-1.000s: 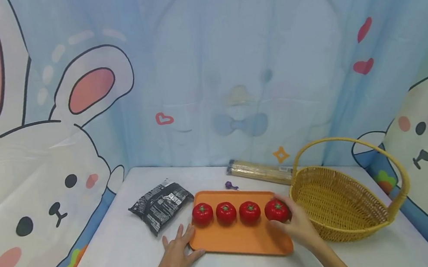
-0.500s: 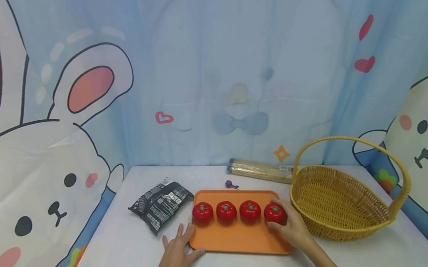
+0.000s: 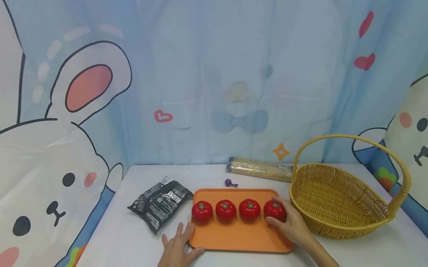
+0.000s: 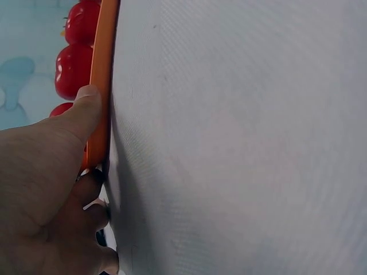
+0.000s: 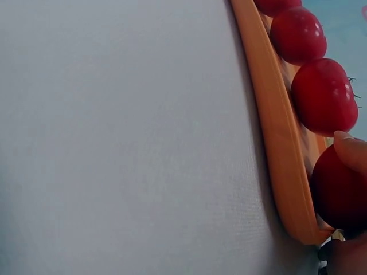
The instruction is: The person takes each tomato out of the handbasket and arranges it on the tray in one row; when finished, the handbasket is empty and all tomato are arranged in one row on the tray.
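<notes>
Several red tomatoes with green tops stand in a row on an orange tray. My right hand holds the rightmost tomato, thumb on its near side and fingers round its far right side. The right wrist view shows this tomato beside the next tomato in the row. At the tray's near left corner rests my left hand, fingers spread; the index finger touches the left edge. In the left wrist view its thumb lies against the tray's front rim.
A yellow wicker basket with a tall handle stands right of the tray. Left of it lies a black printed packet. Behind it are a small purple item and a long clear-wrapped bundle. A printed curtain closes the back.
The rightmost tomato has shifted slightly left with my right hand, closer to its neighbour on the tray. My left hand has stayed at the tray's corner.
</notes>
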`<action>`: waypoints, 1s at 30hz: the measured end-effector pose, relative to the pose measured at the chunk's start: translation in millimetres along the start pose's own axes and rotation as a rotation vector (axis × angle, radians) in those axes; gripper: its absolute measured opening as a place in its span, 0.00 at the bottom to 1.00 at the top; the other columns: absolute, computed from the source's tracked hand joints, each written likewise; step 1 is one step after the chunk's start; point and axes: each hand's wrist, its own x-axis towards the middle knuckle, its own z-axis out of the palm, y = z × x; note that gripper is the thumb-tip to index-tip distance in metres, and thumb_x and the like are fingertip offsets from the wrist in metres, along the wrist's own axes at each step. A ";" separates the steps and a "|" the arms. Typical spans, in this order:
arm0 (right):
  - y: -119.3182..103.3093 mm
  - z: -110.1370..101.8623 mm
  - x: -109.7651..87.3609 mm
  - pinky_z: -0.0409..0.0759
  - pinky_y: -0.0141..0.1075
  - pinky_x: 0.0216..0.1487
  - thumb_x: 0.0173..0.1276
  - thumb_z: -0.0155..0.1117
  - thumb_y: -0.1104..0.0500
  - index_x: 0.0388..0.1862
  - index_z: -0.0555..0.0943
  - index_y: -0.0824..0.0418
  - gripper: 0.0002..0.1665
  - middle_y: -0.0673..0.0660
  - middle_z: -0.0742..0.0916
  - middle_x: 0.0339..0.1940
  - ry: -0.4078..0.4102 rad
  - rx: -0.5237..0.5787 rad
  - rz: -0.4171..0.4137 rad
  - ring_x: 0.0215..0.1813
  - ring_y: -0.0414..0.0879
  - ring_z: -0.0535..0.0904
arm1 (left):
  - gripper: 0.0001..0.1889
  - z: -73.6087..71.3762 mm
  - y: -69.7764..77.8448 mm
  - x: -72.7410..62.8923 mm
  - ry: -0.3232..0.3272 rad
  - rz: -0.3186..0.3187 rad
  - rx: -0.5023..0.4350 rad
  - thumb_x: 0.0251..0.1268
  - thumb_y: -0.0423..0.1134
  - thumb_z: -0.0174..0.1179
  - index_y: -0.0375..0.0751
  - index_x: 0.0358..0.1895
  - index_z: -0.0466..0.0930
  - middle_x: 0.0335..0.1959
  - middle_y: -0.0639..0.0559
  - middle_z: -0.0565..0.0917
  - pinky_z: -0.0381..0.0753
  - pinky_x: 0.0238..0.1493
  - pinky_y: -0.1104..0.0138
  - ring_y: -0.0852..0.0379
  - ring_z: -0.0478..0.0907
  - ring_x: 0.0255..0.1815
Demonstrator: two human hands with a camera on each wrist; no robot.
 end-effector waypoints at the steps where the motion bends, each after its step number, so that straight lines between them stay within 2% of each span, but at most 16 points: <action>1: -0.3 -0.3 0.0 0.68 0.69 0.78 0.69 0.79 0.63 0.79 0.68 0.68 0.44 0.74 0.76 0.75 -0.001 -0.002 -0.006 0.78 0.73 0.70 | 0.41 0.0 0.5 -0.2 -0.001 -0.001 -0.002 0.66 0.53 0.75 0.34 0.76 0.74 0.78 0.38 0.74 0.30 0.75 0.19 0.31 0.58 0.85; 7: 0.4 -2.4 0.3 0.69 0.67 0.78 0.71 0.78 0.61 0.80 0.67 0.69 0.44 0.74 0.76 0.76 -0.008 -0.005 -0.019 0.77 0.72 0.71 | 0.41 0.4 3.8 -1.6 -0.009 -0.006 -0.011 0.66 0.53 0.75 0.34 0.77 0.74 0.79 0.38 0.73 0.29 0.75 0.20 0.31 0.57 0.85; 20: 4.4 1.9 5.5 0.63 0.66 0.82 0.71 0.78 0.62 0.82 0.65 0.68 0.46 0.74 0.73 0.79 0.009 0.004 -0.001 0.81 0.72 0.66 | 0.41 1.5 2.4 -0.3 -0.011 -0.005 -0.004 0.67 0.53 0.75 0.35 0.77 0.74 0.79 0.38 0.74 0.29 0.76 0.20 0.31 0.57 0.86; 26: 6.9 4.4 4.2 0.61 0.65 0.84 0.67 0.83 0.58 0.86 0.60 0.66 0.56 0.72 0.71 0.81 0.022 0.012 -0.005 0.83 0.70 0.63 | 0.41 0.5 -0.9 -3.7 -0.015 0.010 -0.003 0.68 0.53 0.74 0.35 0.78 0.72 0.80 0.38 0.72 0.30 0.76 0.20 0.32 0.57 0.86; 30: 4.3 4.7 0.5 0.56 0.65 0.85 0.65 0.85 0.55 0.87 0.56 0.67 0.62 0.72 0.66 0.84 0.027 0.010 -0.028 0.86 0.70 0.57 | 0.41 -8.1 -2.8 -9.9 -0.063 0.025 -0.019 0.71 0.53 0.72 0.37 0.80 0.70 0.82 0.40 0.70 0.32 0.79 0.23 0.34 0.57 0.86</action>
